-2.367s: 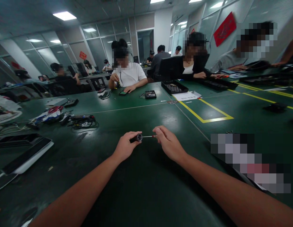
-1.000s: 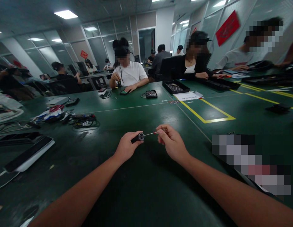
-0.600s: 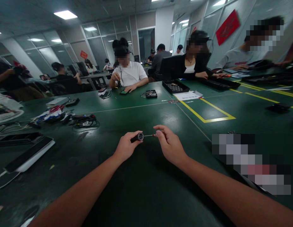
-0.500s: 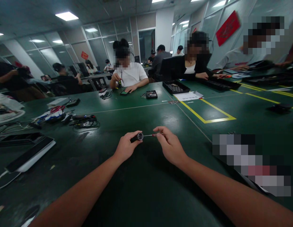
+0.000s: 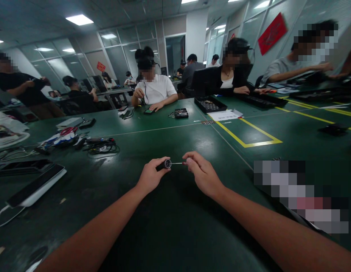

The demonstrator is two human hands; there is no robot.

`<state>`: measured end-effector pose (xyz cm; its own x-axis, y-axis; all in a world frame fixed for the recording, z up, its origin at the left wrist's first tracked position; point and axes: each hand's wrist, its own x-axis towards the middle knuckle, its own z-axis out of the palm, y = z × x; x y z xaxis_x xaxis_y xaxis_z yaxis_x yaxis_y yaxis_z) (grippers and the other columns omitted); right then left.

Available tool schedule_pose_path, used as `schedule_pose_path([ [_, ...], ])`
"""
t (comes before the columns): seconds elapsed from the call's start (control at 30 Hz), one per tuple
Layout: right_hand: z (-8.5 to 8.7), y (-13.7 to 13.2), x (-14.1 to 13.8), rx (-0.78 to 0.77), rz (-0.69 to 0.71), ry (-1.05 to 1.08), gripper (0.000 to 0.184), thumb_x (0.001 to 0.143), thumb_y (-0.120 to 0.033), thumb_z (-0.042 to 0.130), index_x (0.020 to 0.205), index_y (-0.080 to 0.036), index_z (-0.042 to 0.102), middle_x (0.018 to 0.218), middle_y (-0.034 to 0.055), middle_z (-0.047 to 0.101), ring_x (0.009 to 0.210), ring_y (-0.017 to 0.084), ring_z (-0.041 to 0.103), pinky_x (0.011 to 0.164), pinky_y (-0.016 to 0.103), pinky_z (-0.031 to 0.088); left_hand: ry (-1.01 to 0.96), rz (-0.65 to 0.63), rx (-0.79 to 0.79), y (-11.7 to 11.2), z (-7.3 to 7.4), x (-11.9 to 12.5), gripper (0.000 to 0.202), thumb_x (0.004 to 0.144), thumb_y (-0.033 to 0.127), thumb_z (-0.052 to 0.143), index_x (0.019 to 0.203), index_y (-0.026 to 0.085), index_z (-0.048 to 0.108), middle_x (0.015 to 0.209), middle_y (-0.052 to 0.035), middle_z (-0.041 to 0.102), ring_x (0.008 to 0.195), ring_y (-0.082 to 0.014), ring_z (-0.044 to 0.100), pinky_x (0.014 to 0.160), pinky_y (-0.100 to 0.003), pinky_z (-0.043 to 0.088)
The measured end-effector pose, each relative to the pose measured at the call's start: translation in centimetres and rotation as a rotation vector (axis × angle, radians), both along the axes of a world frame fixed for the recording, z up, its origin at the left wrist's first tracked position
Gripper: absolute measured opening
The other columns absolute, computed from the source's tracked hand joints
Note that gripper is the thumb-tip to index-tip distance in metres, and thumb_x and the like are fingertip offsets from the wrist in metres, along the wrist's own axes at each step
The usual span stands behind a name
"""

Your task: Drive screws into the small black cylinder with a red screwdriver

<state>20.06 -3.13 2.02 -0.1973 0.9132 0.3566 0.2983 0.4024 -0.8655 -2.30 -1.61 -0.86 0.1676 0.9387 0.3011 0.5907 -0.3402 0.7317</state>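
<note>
My left hand (image 5: pixel 149 174) is closed around a small black cylinder (image 5: pixel 165 164) with a silver end, held just above the green table (image 5: pixel 170 226). My right hand (image 5: pixel 202 174) pinches a thin screwdriver (image 5: pixel 179 163) with a red collar. Its metal tip points left into the silver end of the cylinder. Both forearms reach in from the bottom edge.
A flat white and black device (image 5: pixel 33 187) lies at the left. Cables and tools (image 5: pixel 79 141) are heaped behind it. A black parts tray (image 5: pixel 208 104) and papers (image 5: pixel 225 114) sit beyond yellow tape lines (image 5: pixel 249 136). Other people sit along the far side.
My right hand has twisted the screwdriver back and forth slightly while its tip stays at the cylinder. A person in black has come into view at the far left.
</note>
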Motion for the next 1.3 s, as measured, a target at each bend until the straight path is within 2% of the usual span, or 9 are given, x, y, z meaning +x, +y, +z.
schedule_pose_path([
  [0.1, 0.3, -0.3, -0.2, -0.006, -0.027, -0.040, 0.032, 0.103, -0.040, 0.037, 0.097, -0.024, 0.063, 0.081, 0.0011, 0.065, 0.068, 0.017, 0.061, 0.064, 0.031, 0.043, 0.002, -0.023, 0.006, 0.0, 0.0, 0.0, 0.042, 0.085, 0.019, 0.073, 0.124, 0.033, 0.068, 0.121, -0.0023, 0.069, 0.115, -0.0236, 0.061, 0.106, -0.044, 0.043],
  [0.2, 0.2, -0.5, -0.3, -0.013, -0.052, -0.035, 0.021, 0.100, -0.034, 0.041, 0.110, -0.024, 0.058, 0.079, 0.0002, 0.065, 0.064, 0.017, 0.059, 0.062, 0.032, 0.042, 0.001, -0.014, -0.001, 0.0, 0.0, 0.0, 0.041, 0.085, 0.018, 0.073, 0.124, 0.033, 0.068, 0.121, -0.0015, 0.069, 0.115, -0.0231, 0.061, 0.106, -0.043, 0.043],
  [0.27, -0.1, -0.5, -0.5, -0.003, -0.063, 0.033, 0.019, 0.098, -0.032, 0.047, 0.113, -0.024, 0.052, 0.081, 0.0004, 0.064, 0.068, 0.018, 0.060, 0.064, 0.032, 0.043, -0.008, -0.003, -0.001, 0.0, 0.0, 0.0, 0.041, 0.085, 0.018, 0.073, 0.123, 0.032, 0.068, 0.122, -0.0018, 0.069, 0.115, -0.0231, 0.061, 0.106, -0.042, 0.043],
  [0.43, -0.5, 0.3, -0.7, -0.003, -0.080, 0.246, 0.016, 0.093, -0.038, 0.057, 0.098, -0.023, 0.056, 0.089, 0.0031, 0.065, 0.081, 0.019, 0.062, 0.074, 0.034, 0.047, 0.036, -0.011, 0.035, -0.3, 0.4, 0.3, 0.040, 0.085, 0.017, 0.074, 0.123, 0.030, 0.068, 0.119, -0.0025, 0.070, 0.111, -0.0237, 0.063, 0.102, -0.042, 0.046],
  [0.53, -0.5, 0.9, -0.6, -0.147, -0.099, 0.412, 0.022, 0.093, -0.044, 0.055, 0.091, -0.022, 0.059, 0.076, 0.0009, 0.062, 0.071, 0.017, 0.059, 0.069, 0.033, 0.047, 0.133, -0.052, 0.147, -0.5, 1.2, 0.5, 0.036, 0.087, 0.019, 0.072, 0.121, 0.030, 0.068, 0.118, -0.0024, 0.071, 0.112, -0.0239, 0.062, 0.105, -0.046, 0.043],
  [0.6, -0.5, 1.4, -0.5, -0.318, -0.127, 0.567, 0.026, 0.091, -0.047, 0.054, 0.083, -0.022, 0.058, 0.066, -0.0017, 0.057, 0.060, 0.016, 0.054, 0.061, 0.032, 0.046, 0.200, -0.051, 0.209, -0.4, 1.5, 0.4, 0.034, 0.088, 0.019, 0.072, 0.120, 0.030, 0.069, 0.117, -0.0023, 0.071, 0.112, -0.0241, 0.062, 0.107, -0.049, 0.041],
  [0.7, -0.7, 1.9, -0.3, -0.400, -0.201, 0.656, 0.025, 0.088, -0.046, 0.058, 0.079, -0.022, 0.056, 0.062, -0.0030, 0.055, 0.057, 0.014, 0.051, 0.058, 0.030, 0.045, 0.220, -0.004, 0.181, -0.1, 1.4, 0.3, 0.037, 0.086, 0.019, 0.073, 0.122, 0.028, 0.068, 0.117, -0.0034, 0.071, 0.110, -0.0248, 0.062, 0.103, -0.048, 0.044],
  [1.1, -0.5, 1.2, -0.6, -0.161, -0.089, 0.448, 0.027, 0.092, -0.048, 0.057, 0.088, -0.022, 0.059, 0.074, 0.0005, 0.063, 0.067, 0.016, 0.059, 0.065, 0.031, 0.048, 0.195, -0.020, 0.141, -0.4, 1.2, 0.6, 0.040, 0.085, 0.023, 0.076, 0.123, 0.031, 0.067, 0.112, -0.0005, 0.072, 0.103, -0.0234, 0.063, 0.094, -0.043, 0.045],
  [1.3, -0.2, 0.7, -0.3, -0.098, -0.022, 0.319, 0.021, 0.093, -0.042, 0.055, 0.095, -0.022, 0.061, 0.064, -0.0035, 0.055, 0.058, 0.014, 0.052, 0.056, 0.028, 0.042, 0.171, -0.010, 0.148, -0.2, 1.1, 0.6, 0.038, 0.084, 0.019, 0.076, 0.120, 0.030, 0.068, 0.114, -0.0018, 0.072, 0.106, -0.0244, 0.064, 0.095, -0.043, 0.045],
])
